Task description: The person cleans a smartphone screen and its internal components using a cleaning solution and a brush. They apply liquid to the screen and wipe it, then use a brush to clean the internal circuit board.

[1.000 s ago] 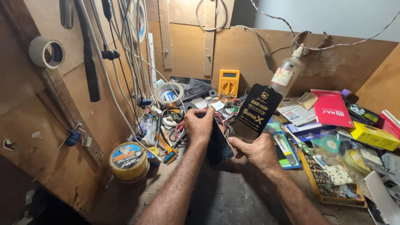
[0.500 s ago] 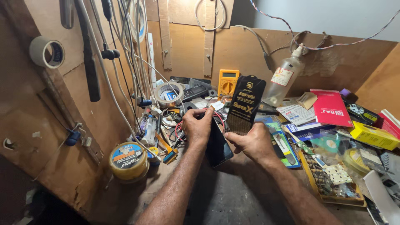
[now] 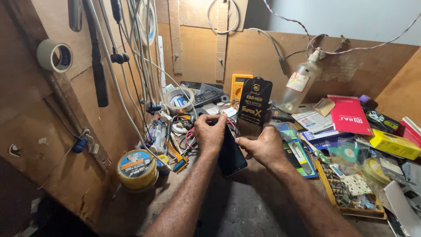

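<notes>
A black smartphone (image 3: 231, 154) stands on edge over the workbench, held by my left hand (image 3: 210, 132) at its upper end. My right hand (image 3: 262, 145) grips the lower end of a flat black packet with gold print (image 3: 254, 106) and holds it upright just right of the phone. Both hands nearly touch over the phone's top edge. The phone's screen is dark.
A yellow multimeter (image 3: 240, 86), a clear glass bottle (image 3: 301, 84), a roll of tape (image 3: 179, 98) and tangled wires lie behind the hands. A round tin (image 3: 137, 169) stands at the left. Red and yellow boxes (image 3: 350, 115) and a parts tray (image 3: 349, 192) crowd the right. Cables hang from the wooden wall.
My right hand has moved left and swung the black packet from a tilt to nearly upright, closer to the phone. My left hand has stayed on the phone.
</notes>
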